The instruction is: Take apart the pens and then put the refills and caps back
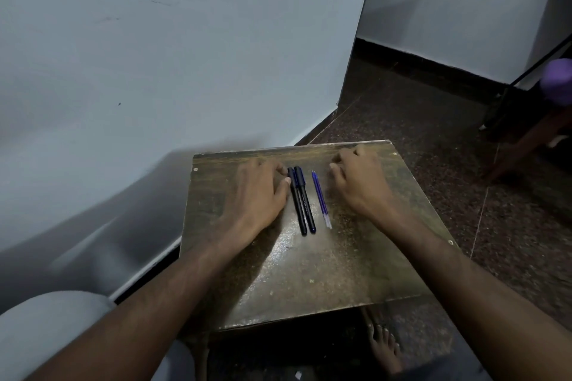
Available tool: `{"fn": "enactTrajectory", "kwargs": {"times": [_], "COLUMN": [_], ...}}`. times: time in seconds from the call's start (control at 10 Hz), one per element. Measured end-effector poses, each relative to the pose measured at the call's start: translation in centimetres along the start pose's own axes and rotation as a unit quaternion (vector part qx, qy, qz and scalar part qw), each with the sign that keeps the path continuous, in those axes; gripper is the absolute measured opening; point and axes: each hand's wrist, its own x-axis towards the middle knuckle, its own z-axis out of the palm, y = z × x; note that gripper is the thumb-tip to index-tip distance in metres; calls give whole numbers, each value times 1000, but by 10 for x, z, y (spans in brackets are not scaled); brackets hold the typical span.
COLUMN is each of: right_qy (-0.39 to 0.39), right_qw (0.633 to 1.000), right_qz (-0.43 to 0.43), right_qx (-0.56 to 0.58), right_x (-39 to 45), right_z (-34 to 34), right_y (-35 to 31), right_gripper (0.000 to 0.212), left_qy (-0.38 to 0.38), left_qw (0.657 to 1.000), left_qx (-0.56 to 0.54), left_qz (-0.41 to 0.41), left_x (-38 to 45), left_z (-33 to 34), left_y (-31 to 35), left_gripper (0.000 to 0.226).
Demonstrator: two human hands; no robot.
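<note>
Two dark capped pens lie side by side, lengthwise, on the small wooden table. To their right lie thin blue refills, close together and parallel to the pens. My left hand rests palm down just left of the pens, thumb and fingertip touching the leftmost pen near its cap. On the right of the refills sits my right hand, knuckles up, fingers curled loosely and apart from the refills. Neither hand has lifted anything.
A pale wall runs along the table's left and far side. Dark speckled floor lies to the right, with a wooden stool leg and a purple object at the far right. My bare foot shows under the table's near edge.
</note>
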Motion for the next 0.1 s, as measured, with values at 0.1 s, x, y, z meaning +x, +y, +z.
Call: {"fn": "enactTrajectory", "kwargs": {"times": [0.1], "right_qy": [8], "right_qw": [999], "right_qz": [17], "right_qx": [-34], "right_x": [5], "right_z": [3], "right_y": [18], "right_gripper": [49], "left_qy": [14], "left_qw": [993], "left_qx": [114], "left_qz": [-14], "left_x": [0], "left_z": [3], "left_y": [-9], "left_gripper": [62]}}
